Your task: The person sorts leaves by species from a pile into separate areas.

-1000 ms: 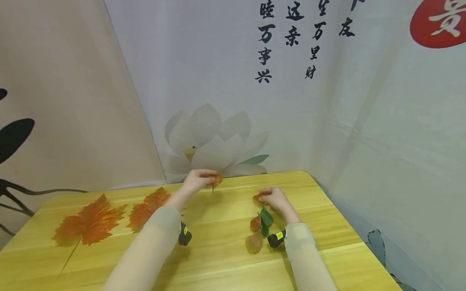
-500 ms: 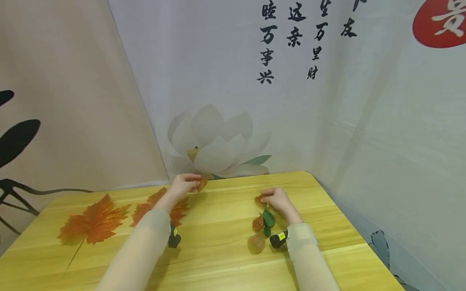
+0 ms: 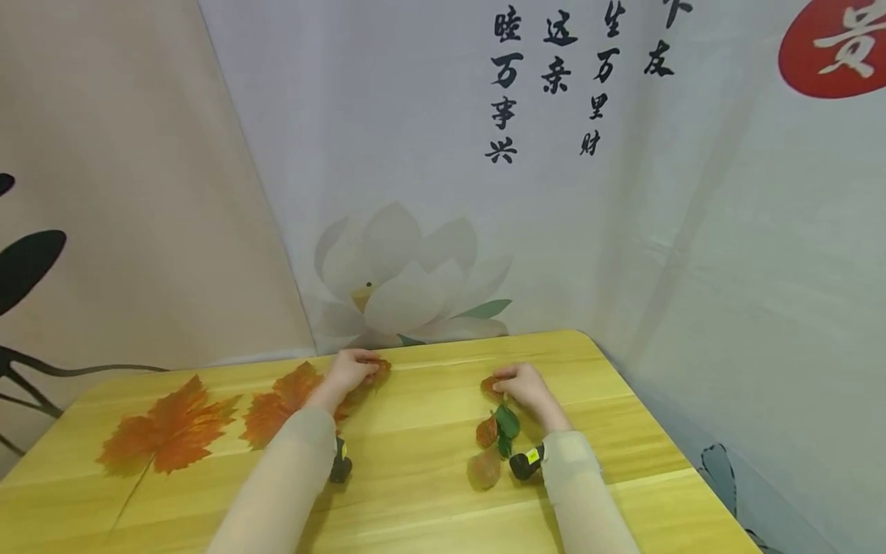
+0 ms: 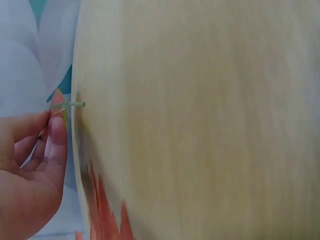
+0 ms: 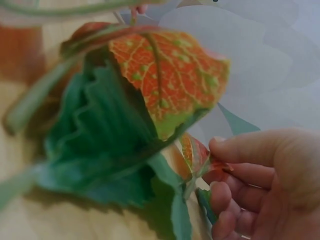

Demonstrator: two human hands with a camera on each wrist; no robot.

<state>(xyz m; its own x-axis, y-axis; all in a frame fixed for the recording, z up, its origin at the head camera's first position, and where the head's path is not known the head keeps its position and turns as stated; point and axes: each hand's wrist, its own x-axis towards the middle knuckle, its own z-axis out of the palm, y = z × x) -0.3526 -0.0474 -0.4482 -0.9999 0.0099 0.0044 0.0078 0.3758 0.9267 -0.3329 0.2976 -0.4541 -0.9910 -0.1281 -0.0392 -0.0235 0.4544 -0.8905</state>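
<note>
Near the table's back edge, my left hand (image 3: 349, 371) pinches a small orange leaf (image 3: 382, 369) between thumb and fingers. In the left wrist view its thin green stem (image 4: 75, 104) points over the table. Farther right, my right hand (image 3: 526, 385) pinches another small orange-red leaf (image 3: 490, 387) at the far end of a little group. That group has green leaves (image 3: 507, 421), an orange leaf (image 3: 487, 432) and a pale brownish leaf (image 3: 484, 468). Close to the right wrist camera, a veined red-and-yellow leaf (image 5: 172, 75) overlaps a dark green one (image 5: 100, 135).
Two big orange maple leaves lie on the left: one with a long stem (image 3: 173, 431), the other (image 3: 284, 400) partly under my left forearm. The yellow wood-grain table (image 3: 415, 492) meets a printed cloth backdrop (image 3: 415, 169) behind. Black wrist cameras (image 3: 527, 463) hang below the sleeves.
My left hand has moved left with the small leaf, then down closer to the tabletop. The right hand keeps its pinch in about the same spot.
</note>
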